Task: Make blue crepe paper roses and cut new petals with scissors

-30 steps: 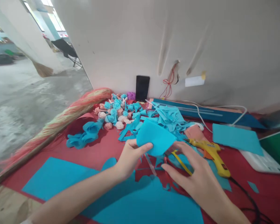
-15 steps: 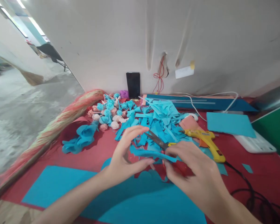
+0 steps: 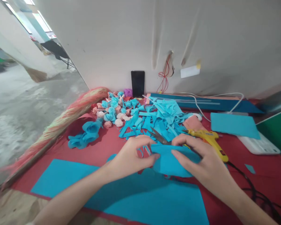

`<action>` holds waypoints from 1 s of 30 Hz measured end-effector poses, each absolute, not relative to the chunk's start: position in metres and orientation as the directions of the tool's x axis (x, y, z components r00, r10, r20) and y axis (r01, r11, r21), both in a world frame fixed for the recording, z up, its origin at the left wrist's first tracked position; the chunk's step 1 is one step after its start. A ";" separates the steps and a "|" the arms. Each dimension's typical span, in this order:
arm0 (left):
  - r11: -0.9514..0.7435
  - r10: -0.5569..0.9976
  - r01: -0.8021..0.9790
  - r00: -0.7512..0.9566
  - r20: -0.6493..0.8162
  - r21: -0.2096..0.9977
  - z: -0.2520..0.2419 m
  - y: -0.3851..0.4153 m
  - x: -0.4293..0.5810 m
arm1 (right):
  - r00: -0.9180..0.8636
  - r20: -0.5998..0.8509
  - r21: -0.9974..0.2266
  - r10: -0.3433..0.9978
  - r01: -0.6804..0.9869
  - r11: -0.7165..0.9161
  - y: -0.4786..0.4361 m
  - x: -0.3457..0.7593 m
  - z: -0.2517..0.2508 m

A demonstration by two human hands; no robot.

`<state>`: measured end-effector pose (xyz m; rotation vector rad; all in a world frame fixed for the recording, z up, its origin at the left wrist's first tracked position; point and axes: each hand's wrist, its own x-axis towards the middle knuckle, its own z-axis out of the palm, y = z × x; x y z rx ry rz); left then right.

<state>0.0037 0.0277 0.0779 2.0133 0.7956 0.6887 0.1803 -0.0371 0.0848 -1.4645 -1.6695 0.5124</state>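
My left hand (image 3: 131, 154) pinches the left edge of a blue piece of paper (image 3: 172, 164) between thumb and fingers. On the piece's right side, my right hand (image 3: 200, 156) grips it, thumb in front and fingers over the top edge. The broad face of the piece is turned toward me. Just behind it, the dark blades of the scissors (image 3: 160, 137) lie on the scraps; their handles are mostly hidden. Beneath both hands spreads a large blue sheet (image 3: 140, 200) with rounded cut-outs along its far edge.
Blue paper strips (image 3: 166, 109) are heaped behind the hands. Paper roses (image 3: 111, 107) and curled blue petals (image 3: 86, 132) lie left. A yellow glue gun (image 3: 209, 140) with a black cord, a folded blue stack (image 3: 234, 125) and a white device (image 3: 259, 143) sit right. A phone (image 3: 138, 83) leans on the wall.
The paper has turned from nearly edge-on to face me. My left hand has closed from open onto its left edge. The view has shifted slightly left.
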 end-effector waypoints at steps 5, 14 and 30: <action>-0.358 0.739 0.268 0.667 0.095 0.894 0.077 0.029 0.001 | 0.114 0.078 -0.891 0.990 0.454 0.018 -0.036 0.181 0.086; -0.472 0.758 0.430 0.644 0.105 0.769 0.077 0.029 -0.065 | 0.003 0.132 -0.874 0.991 0.473 0.115 -0.027 0.143 0.080; -0.611 0.738 0.703 0.673 -0.060 0.363 0.024 0.022 -0.200 | -0.440 -0.104 -0.648 0.892 0.710 0.274 0.080 0.009 0.032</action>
